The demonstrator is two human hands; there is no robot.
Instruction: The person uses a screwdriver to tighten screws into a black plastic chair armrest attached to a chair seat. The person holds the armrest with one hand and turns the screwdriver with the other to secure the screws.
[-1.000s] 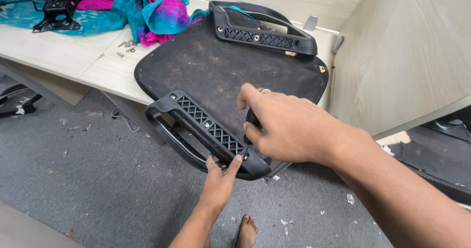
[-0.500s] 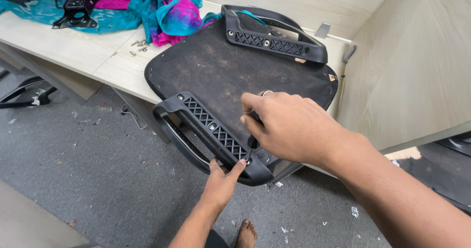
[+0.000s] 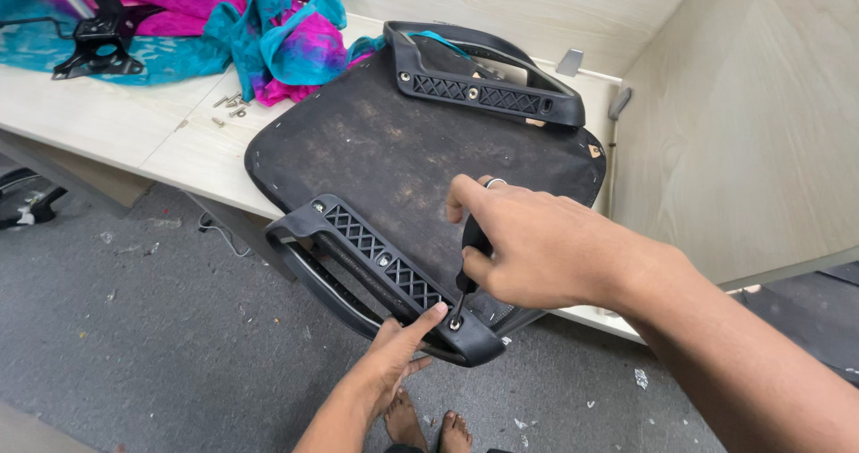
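An upside-down black chair seat [image 3: 403, 153] lies on a pale wooden bench [image 3: 107, 122], its near end hanging over the edge. Two black plastic armrests are fixed to it, one at the near edge [image 3: 376, 274] and one at the far edge [image 3: 488, 81]. My right hand [image 3: 537, 247] grips a black-handled screwdriver [image 3: 467, 265] held upright, its tip set in a screw at the near armrest's right end. My left hand [image 3: 398, 354] comes up from below, its fingertips touching the armrest beside that screw.
A teal and pink cloth [image 3: 268, 32] is bunched at the back left of the bench. A black metal bracket [image 3: 94, 41] lies on it. Loose screws [image 3: 231, 106] sit near the cloth. A wooden panel [image 3: 743, 113] stands to the right. Grey littered floor lies below, with my feet [image 3: 429, 431].
The camera has shifted a little, so the seat sits slightly further right in view. Both hands stay at the near armrest's right end, with the screwdriver on the screw.
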